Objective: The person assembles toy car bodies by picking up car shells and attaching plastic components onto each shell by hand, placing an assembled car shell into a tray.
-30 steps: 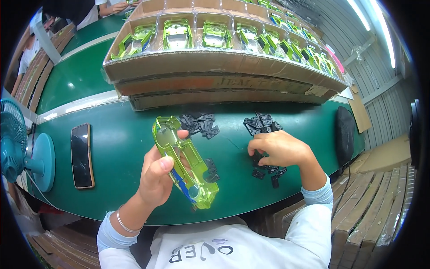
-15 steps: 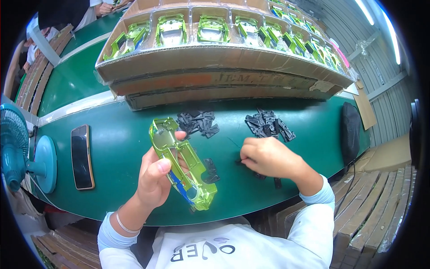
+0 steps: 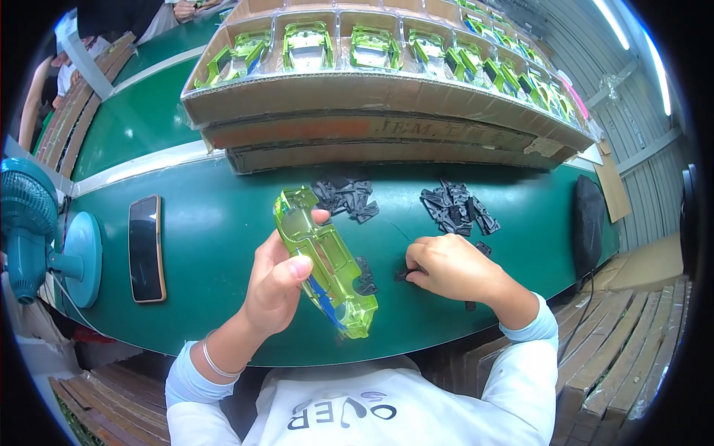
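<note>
My left hand (image 3: 277, 286) is closed around a green toy car body shell (image 3: 327, 256) with a blue patch on its side. The shell is tilted above the table, its hollow inside facing up. My right hand (image 3: 457, 267) is low over the table to the right, thumb and fingers pinched on a small black plastic part (image 3: 401, 274), mostly hidden by the fingertips. Another black part (image 3: 365, 276) shows beside the shell's right edge. Beyond my hands are two piles of black plastic parts, a left pile (image 3: 348, 198) and a right pile (image 3: 455, 208).
Stacked cardboard trays (image 3: 357, 97) with more green shells in compartments stand at the table's far side. A phone (image 3: 146, 249) and a teal fan (image 3: 82, 260) are at the left. A dark pouch (image 3: 587, 227) lies at the right edge. Another person's hand (image 3: 184, 10) shows far left.
The whole view has shifted a little, so things sit farther right. My right hand has come slightly nearer to me, uncovering a black part behind it. My left hand keeps the shell.
</note>
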### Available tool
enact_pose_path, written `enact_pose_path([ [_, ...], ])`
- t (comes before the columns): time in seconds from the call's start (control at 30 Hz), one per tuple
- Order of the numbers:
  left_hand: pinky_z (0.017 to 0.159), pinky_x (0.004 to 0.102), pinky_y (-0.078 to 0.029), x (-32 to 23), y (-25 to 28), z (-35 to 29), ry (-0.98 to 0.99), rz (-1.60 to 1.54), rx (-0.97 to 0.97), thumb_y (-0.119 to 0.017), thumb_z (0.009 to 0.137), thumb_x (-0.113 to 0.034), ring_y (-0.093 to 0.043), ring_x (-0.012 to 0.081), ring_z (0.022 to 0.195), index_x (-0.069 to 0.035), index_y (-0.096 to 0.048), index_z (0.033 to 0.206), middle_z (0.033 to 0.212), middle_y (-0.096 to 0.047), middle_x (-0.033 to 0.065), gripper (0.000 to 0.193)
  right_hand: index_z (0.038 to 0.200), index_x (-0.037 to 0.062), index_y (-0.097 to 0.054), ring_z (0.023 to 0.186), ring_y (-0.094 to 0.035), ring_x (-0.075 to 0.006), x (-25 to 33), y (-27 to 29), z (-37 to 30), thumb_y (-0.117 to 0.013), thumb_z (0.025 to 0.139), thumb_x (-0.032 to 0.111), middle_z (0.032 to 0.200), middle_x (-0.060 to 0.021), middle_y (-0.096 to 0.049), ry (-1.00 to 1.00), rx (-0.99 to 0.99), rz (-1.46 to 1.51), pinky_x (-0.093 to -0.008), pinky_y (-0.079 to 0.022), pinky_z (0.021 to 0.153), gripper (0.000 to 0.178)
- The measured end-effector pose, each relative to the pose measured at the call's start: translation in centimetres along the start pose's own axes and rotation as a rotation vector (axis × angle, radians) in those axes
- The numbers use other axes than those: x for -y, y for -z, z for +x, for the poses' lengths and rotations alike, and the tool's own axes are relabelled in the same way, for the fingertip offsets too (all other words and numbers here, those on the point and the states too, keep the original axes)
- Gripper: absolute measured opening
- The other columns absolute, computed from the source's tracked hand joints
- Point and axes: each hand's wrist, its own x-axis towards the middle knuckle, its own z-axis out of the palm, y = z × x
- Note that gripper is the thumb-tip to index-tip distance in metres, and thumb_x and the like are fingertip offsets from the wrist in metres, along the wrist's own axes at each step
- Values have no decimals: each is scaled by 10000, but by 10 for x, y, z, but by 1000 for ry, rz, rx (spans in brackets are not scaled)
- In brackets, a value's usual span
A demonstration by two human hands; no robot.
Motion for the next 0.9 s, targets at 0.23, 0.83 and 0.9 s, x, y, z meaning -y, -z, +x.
enact_pose_path([
  [0.23, 805, 347, -456, 5, -5, -2, -8, -17, 87, -638, 672, -282, -564, 233, 902, -7, -335, 1237, 999, -547, 144, 698, 696, -23, -603, 518, -557, -151, 16, 21, 3, -653, 686, 52, 613, -81, -572, 28, -430, 320, -256, -436, 479, 91],
  [0.83, 877, 316, -423, 7, -6, -9, -214, 193, 226, -694, 666, 16, -468, 175, 1050, -28, -305, 1226, 1117, -422, 89, 684, 702, -14, -586, 509, -558, -136, 53, -12, 19, -644, 721, 49, 627, -87, -575, 97, -644, 459, -238, -439, 460, 88],
  [0.9, 881, 318, -421, 6, -5, -9, -219, 214, 229, -695, 667, 15, -467, 177, 1055, -28, -303, 1226, 1121, -423, 92, 684, 707, -14, -587, 511, -554, -138, 53, -14, 20, -640, 723, 50, 628, -89, -572, 125, -656, 471, -241, -439, 463, 85],
])
